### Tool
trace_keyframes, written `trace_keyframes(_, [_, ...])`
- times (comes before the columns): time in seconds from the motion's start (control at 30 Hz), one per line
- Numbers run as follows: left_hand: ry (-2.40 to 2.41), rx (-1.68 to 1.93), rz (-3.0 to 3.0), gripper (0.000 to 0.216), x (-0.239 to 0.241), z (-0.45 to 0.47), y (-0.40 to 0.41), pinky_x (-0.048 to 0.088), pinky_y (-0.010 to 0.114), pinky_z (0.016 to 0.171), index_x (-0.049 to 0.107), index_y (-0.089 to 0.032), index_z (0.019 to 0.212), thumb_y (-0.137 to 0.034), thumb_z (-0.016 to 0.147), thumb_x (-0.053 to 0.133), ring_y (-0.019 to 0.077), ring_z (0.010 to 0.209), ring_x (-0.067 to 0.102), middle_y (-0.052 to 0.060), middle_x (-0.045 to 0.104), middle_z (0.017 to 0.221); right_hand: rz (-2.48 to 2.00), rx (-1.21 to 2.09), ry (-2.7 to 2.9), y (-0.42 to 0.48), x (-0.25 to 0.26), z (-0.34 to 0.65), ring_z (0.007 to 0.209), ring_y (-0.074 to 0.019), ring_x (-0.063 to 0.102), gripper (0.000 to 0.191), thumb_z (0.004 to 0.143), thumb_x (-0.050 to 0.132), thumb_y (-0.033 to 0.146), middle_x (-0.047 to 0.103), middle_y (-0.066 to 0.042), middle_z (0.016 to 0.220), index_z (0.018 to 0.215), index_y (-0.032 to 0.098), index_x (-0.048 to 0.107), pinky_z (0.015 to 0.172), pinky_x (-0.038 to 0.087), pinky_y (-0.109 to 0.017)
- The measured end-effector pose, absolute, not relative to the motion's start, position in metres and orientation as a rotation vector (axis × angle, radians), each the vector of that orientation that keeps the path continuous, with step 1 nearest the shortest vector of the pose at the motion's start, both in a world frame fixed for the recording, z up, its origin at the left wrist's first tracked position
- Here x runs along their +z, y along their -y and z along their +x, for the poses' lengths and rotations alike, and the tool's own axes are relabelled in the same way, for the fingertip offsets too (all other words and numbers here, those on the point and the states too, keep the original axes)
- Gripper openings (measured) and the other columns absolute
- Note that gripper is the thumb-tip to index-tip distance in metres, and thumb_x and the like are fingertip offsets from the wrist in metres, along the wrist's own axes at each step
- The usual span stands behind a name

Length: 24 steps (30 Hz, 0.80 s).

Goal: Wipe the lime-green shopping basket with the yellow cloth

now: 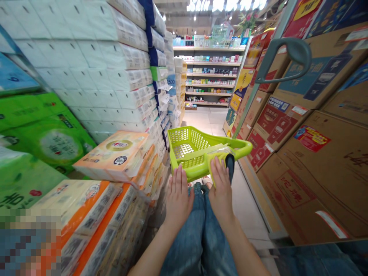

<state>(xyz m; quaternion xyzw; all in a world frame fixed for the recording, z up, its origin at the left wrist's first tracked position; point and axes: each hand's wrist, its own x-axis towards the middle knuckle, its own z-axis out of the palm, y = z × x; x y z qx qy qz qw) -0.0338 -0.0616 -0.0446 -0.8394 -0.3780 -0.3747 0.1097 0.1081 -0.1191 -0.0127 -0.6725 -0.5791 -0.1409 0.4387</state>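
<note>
A lime-green shopping basket (184, 147) with perforated walls stands in front of my legs. Its long pole rises to the right and ends in a grey loop handle (296, 61). My left hand (178, 191) lies with fingers outstretched at the basket's near left rim. Over the near right side, the fingers of my right hand (221, 180) press on a thin yellow piece (213, 172) that looks like a cloth. A dark rounded part (229, 165) shows beside those fingers. Some clear plastic (222, 150) catches the light just above them.
White tissue packs (86, 57) are stacked high on the left, with orange tissue packs (115, 153) lower and nearer. Cardboard cartons (324, 153) line the right side. Down the tiled aisle (207, 119) stands a shelf (212, 74) of small products.
</note>
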Motion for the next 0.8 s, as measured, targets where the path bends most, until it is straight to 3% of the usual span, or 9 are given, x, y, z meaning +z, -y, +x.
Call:
trace_keyframes(0.2, [1.079,-1.064,-2.494,0.077,-0.042,-0.037,0.062,0.032,0.05,0.118,0.002,-0.006,0.156,-0.025,0.095,0.045,0.0297,0.151,0.017,0.022,0.027,0.159,-1.478,-0.305,1.767,0.118,-0.022,0.074,0.149,-0.0188,0.025,0.075,0.087,0.033,0.0,0.042,-0.007,0.155,0.157,0.026,0.021,0.119,0.032,-0.048])
trace_keyframes(0.47, [1.089,-1.106,-2.492,0.077,-0.043,-0.036,0.061,0.031,0.05,0.118,0.005,-0.007,0.156,-0.026,0.095,0.048,0.0293,0.15,0.019,0.021,0.027,0.159,-1.683,-0.324,1.334,0.119,-0.011,0.129,0.151,-0.0213,0.019,0.087,0.074,0.031,-0.006,0.033,-0.007,0.159,0.156,0.025,0.025,0.121,0.02,-0.057])
trace_keyframes(0.7, [1.09,-1.059,-2.444,0.072,-0.047,-0.037,0.06,0.031,0.047,0.119,0.002,-0.009,0.157,-0.016,0.095,0.038,0.0262,0.151,0.016,0.017,0.026,0.16,-1.552,-0.296,1.655,0.116,-0.019,0.056,0.15,-0.0195,0.022,0.074,0.088,0.034,0.001,0.039,-0.007,0.157,0.157,0.024,0.018,0.12,0.029,-0.047])
trace_keyframes(0.8, [1.082,-1.022,-2.467,0.074,-0.045,-0.039,0.06,0.031,0.048,0.118,0.002,-0.007,0.156,-0.02,0.095,0.042,0.0279,0.151,0.016,0.02,0.026,0.16,-1.529,-0.315,1.706,0.118,-0.02,0.065,0.15,-0.0189,0.024,0.073,0.089,0.034,0.0,0.042,-0.006,0.155,0.156,0.026,0.022,0.12,0.029,-0.047])
